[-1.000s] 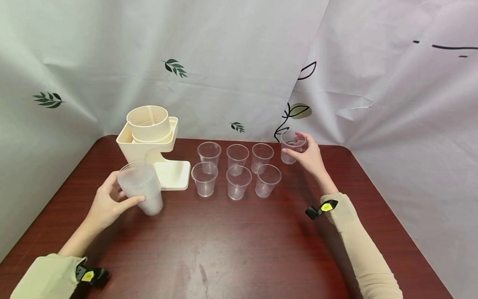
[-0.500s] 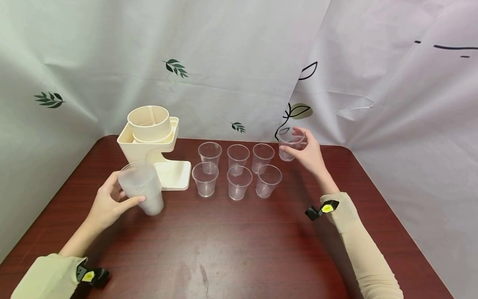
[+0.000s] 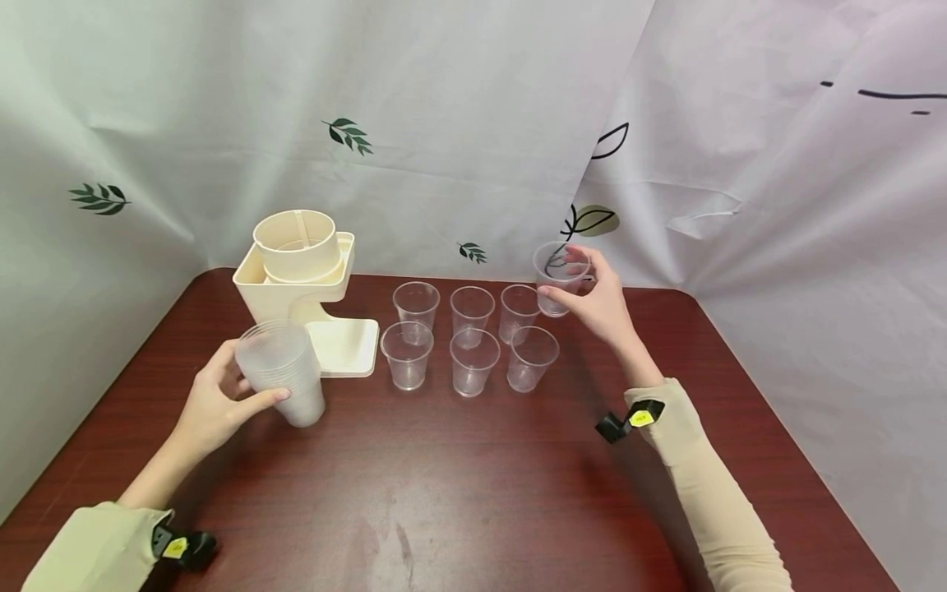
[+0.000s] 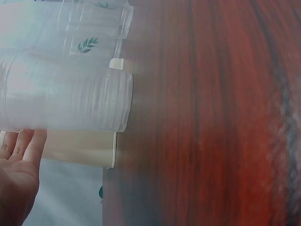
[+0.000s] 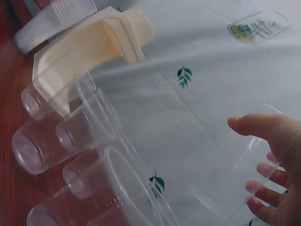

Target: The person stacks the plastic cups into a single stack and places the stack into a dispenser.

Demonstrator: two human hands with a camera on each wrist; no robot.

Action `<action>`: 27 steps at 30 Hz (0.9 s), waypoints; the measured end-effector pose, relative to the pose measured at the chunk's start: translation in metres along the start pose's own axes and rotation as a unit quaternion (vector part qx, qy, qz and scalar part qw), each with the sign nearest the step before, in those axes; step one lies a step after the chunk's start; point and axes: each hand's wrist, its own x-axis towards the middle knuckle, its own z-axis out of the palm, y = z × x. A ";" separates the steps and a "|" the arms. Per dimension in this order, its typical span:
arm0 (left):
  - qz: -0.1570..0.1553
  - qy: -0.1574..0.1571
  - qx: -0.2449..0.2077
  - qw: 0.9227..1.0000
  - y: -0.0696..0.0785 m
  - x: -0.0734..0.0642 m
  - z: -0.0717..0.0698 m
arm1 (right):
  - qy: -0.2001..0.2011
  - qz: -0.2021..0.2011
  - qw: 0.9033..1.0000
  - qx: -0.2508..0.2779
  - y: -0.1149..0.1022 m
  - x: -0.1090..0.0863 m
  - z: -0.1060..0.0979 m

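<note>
My left hand (image 3: 210, 411) grips a stack of nested clear plastic cups (image 3: 288, 374), fingers behind and thumb across the front; in the left wrist view the stack (image 4: 66, 94) lies sideways across the picture. At the back right, my right hand (image 3: 602, 304) holds a single clear plastic cup (image 3: 555, 271) between thumb and fingers. That cup is raised, overlapping the rear right standing cup (image 3: 519, 308) in the head view. Two rows of three clear cups stand upright mid-table, among them the front middle cup (image 3: 472, 366). Through the right wrist view, the held cup (image 5: 235, 174) is faint.
A cream-coloured stand (image 3: 296, 288) with a round open top and a flat square base is at the back left, just behind the stack. The dark red wooden table (image 3: 473, 493) ends at a white curtain (image 3: 459, 164) with leaf prints.
My right hand has lifted its cup and moved it left, toward the rear right standing cup. My left hand and the stack stay put.
</note>
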 end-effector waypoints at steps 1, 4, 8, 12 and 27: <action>0.000 0.000 -0.002 1.000 0.000 0.000 0.000 | -0.001 -0.005 1.000 0.001 -0.001 0.000 0.000; 0.002 -0.002 -0.005 1.000 -0.001 0.000 0.000 | -0.003 -0.013 1.000 0.010 -0.005 -0.001 0.001; 0.004 -0.003 -0.003 1.000 -0.001 0.000 0.000 | -0.005 -0.020 1.000 0.016 -0.011 -0.002 0.002; 0.005 -0.001 -0.005 1.000 -0.001 0.000 0.000 | -0.011 -0.023 0.999 0.019 -0.017 -0.002 0.005; -0.002 0.011 -0.020 1.000 0.001 -0.001 0.002 | -0.029 -0.024 0.999 0.026 -0.041 -0.004 0.014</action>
